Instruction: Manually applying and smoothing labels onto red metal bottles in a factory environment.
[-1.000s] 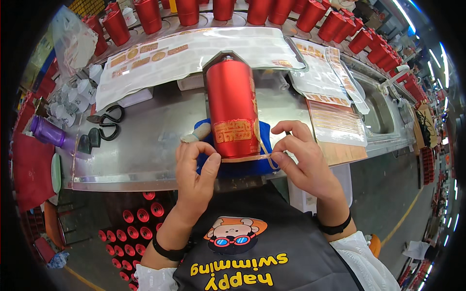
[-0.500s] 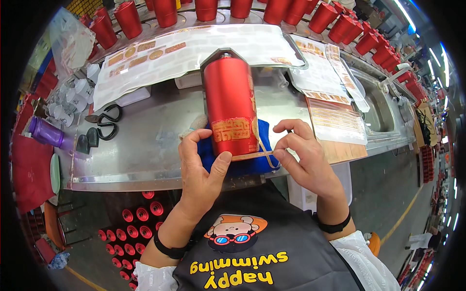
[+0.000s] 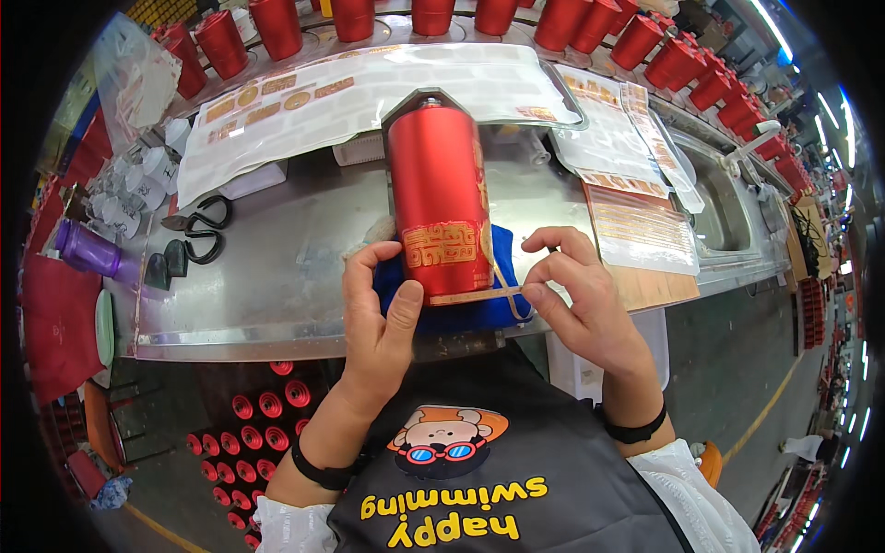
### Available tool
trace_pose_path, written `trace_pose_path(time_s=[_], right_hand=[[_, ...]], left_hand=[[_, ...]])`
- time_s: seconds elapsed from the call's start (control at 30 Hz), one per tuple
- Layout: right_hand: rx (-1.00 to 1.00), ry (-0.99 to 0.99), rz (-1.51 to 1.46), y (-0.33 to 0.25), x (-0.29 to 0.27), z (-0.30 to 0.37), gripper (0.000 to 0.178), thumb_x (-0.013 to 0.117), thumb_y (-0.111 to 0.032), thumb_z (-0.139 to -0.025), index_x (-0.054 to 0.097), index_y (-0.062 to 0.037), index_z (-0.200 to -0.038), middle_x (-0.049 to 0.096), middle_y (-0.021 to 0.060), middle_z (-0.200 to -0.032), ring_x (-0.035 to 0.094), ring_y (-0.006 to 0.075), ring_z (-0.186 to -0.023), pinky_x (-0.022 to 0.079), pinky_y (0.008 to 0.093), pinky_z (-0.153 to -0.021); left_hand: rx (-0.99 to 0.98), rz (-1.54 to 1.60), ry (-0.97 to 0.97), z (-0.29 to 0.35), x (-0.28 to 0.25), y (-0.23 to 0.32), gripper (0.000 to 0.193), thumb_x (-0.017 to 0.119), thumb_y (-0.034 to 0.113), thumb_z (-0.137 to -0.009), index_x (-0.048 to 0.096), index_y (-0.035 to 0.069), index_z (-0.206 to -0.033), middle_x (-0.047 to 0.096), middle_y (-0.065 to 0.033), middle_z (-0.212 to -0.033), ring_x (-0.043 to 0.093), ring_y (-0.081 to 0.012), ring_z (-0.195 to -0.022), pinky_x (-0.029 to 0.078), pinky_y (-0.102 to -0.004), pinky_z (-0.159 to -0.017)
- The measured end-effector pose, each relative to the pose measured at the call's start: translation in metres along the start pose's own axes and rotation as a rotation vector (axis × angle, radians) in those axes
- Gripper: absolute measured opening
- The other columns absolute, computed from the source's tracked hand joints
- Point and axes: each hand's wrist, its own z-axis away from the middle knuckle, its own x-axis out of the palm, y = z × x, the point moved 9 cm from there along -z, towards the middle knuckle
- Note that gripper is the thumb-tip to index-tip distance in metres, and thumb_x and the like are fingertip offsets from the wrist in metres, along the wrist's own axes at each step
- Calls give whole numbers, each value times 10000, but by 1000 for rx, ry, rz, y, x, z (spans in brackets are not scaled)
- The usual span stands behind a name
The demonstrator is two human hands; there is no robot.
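Purple bottle (image 3: 88, 250) left of black-handled scissors (image 3: 193, 224), clear plastic bag (image 3: 138, 78), metal sink (image 3: 722, 221)

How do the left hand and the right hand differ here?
The left hand has thumb and forefinger apart beside the red can; the right hand appears to pinch a thin strip. The left hand is close by the can, the right hand farther from it. Each wrist has a black band.

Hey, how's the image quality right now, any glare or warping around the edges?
Head view: fisheye distortion bows the steel bench's front edge, and the corners fall to black; head view: a pale sheen runs down the red canister; head view: ceiling lights glare white toward the upper right.
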Motion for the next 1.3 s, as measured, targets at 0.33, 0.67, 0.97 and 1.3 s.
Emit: trace_pose_path(time_s=[0.33,0.67,0.97,1.3], right_hand=[[7,-4,-13,0,0,-1,71,644,-63,-840,592,-14,-843,569,174,-1115,513,354,-1036,406,418,-908],[76,-116,-172,12,8,0,121,577,-119,-925,583,-19,-858,535,168,-1139,506,332,-1067,405,394,-947],[93,-205,-405,26,9,5,249,514,-223,-1004,579,-17,-881,500,124,-1127,496,222,-991,415,325,-894],[66,-166,-367,26,6,4,205,549,-193,-978,574,-2,-907,519,111,-1098,500,201,-941,429,308,-837]], left_hand=[[120,-180,31,0,1,4,543,672,310,-919,413,-19,-1265,459,-133,-1202,464,-229,-1126,357,-336,-1011],[775,-541,-65,32,16,68,258,623,-31,-863,495,77,-1059,596,-174,-978,540,-346,-908,440,-493,-869],[825,-686,-86,30,21,67,270,633,-32,-846,509,92,-1051,633,-140,-952,534,-329,-883,442,-445,-812],[937,-779,-223,28,38,75,370,679,-50,-721,558,99,-1038,643,-115,-967,528,-311,-861,454,-421,-733]])
